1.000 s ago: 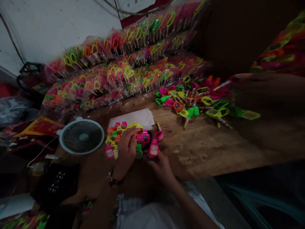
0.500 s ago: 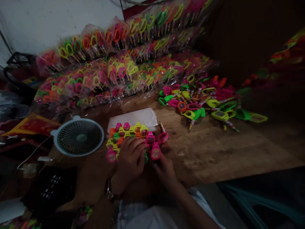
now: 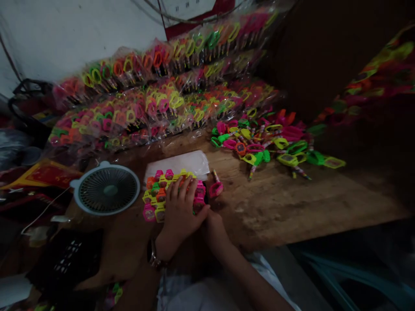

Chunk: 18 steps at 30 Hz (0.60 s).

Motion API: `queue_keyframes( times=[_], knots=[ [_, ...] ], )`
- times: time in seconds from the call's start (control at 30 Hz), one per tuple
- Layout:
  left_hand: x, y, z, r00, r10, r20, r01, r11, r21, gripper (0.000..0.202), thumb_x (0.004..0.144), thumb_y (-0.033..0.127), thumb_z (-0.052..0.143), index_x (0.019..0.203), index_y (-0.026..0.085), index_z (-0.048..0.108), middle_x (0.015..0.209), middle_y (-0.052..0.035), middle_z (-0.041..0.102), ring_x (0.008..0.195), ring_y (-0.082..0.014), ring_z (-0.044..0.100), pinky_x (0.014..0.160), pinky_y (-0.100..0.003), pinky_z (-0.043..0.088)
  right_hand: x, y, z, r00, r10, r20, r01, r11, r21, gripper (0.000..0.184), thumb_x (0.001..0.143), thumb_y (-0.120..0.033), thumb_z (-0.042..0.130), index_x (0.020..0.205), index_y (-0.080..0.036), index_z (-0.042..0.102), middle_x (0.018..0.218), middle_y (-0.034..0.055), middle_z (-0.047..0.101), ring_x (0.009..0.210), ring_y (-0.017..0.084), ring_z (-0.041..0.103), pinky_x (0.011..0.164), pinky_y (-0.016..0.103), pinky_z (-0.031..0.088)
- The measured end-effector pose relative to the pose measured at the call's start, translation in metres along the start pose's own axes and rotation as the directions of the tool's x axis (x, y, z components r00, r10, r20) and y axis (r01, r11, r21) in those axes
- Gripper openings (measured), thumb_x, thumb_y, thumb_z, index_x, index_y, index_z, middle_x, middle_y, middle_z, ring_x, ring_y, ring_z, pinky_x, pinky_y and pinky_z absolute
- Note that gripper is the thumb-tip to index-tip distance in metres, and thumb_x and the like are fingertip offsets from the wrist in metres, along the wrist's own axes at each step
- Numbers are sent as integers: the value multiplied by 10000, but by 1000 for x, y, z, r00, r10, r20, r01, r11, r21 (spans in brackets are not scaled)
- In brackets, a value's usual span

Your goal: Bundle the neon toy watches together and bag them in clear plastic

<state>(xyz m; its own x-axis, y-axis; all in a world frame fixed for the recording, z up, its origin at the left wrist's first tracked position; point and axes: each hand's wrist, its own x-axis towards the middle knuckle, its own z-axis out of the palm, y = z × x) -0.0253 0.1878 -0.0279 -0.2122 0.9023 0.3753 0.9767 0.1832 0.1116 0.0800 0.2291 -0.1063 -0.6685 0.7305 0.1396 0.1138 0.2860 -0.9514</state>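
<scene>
Bright toy watches in pink, yellow, green and orange sit in close rows as a block on the wooden table, with a dark edge on the right side. My left hand lies flat over the block, fingers stretched out, its thumb pointing to the lower right corner. At that corner is my right hand, its fingers curled closed against the block's edge; what is in them is hidden. A single pink toy watch with a patterned stick lies just right of the block. White plastic sheets lie behind it.
A round light-blue fan stands at the left. Loose toy watches are heaped at the back right. Bagged toy watches are stacked along the wall. A black crate stands at the lower left, and a teal stool at the lower right.
My left hand has slid right and flattened over the block. The pink watch at my right fingertips is no longer raised at the corner; my right hand has closed beside my left thumb.
</scene>
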Motion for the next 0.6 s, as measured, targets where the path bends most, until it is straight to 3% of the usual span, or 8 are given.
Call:
queue_keyframes(
  times=[0.13,0.2,0.27,0.37,0.43,0.5,0.53,0.6],
  knots=[
    [-1,5,-7,998,-20,63,20,1000,-1,679,751,327,578,1369,150,360,1371,-108,485,1283,-301,389,1097,-510,246,13,0,-43,968,-64,241,21,984,176,172,781,-173,535,887,-171,670,844,49,717,762,191,657,710,296,530],
    [-7,1,-13,996,8,91,-6,1000,-23,680,739,289,575,1368,160,353,1358,-97,497,1263,-287,409,1094,-494,260,28,2,-72,972,-95,217,59,985,164,210,816,-180,516,967,-170,661,886,50,706,809,185,657,734,296,531],
    [-13,-7,-18,991,48,121,-43,998,-49,690,732,271,577,1371,167,341,1361,-88,490,1256,-277,413,1091,-478,271,48,7,-96,982,-157,107,162,986,-46,316,841,-141,475,1116,-185,626,1060,87,668,964,205,627,847,347,504],
    [-21,-20,-25,980,117,163,-106,991,-77,719,752,287,579,1400,178,287,1397,-91,446,1292,-276,374,1100,-481,261,80,19,-110,943,-227,244,326,780,-534,433,816,-86,516,1220,-220,592,1348,155,489,1189,294,495,953,463,427],
    [-23,-27,-30,973,150,174,-136,986,-91,720,788,328,576,1415,181,253,1416,-108,419,1331,-279,333,1105,-493,256,96,25,-110,891,-205,406,442,599,-668,385,828,-92,533,1184,-211,620,1387,170,443,1224,318,453,966,481,408],
    [-26,-29,-34,970,168,173,-154,983,-95,717,813,387,577,1417,181,249,1423,-125,408,1352,-280,308,1104,-502,263,102,27,-110,848,-202,490,515,532,-672,321,849,-98,520,1135,-181,640,1300,169,523,1190,291,482,970,448,409],
    [-28,-28,-36,971,176,163,-164,983,-86,704,818,409,581,1409,187,269,1421,-126,413,1355,-284,306,1104,-512,262,102,27,-110,847,-212,488,515,557,-652,301,852,-98,517,1116,-169,644,1231,160,571,1157,270,508,966,422,415],
    [-33,-23,-38,973,196,123,-193,980,-38,628,814,409,599,1362,216,359,1403,-111,442,1344,-297,322,1103,-551,244,98,25,-107,898,-250,361,421,724,-547,284,839,-94,527,1090,-161,642,1097,124,639,1066,226,567,936,364,439]
  ],
)
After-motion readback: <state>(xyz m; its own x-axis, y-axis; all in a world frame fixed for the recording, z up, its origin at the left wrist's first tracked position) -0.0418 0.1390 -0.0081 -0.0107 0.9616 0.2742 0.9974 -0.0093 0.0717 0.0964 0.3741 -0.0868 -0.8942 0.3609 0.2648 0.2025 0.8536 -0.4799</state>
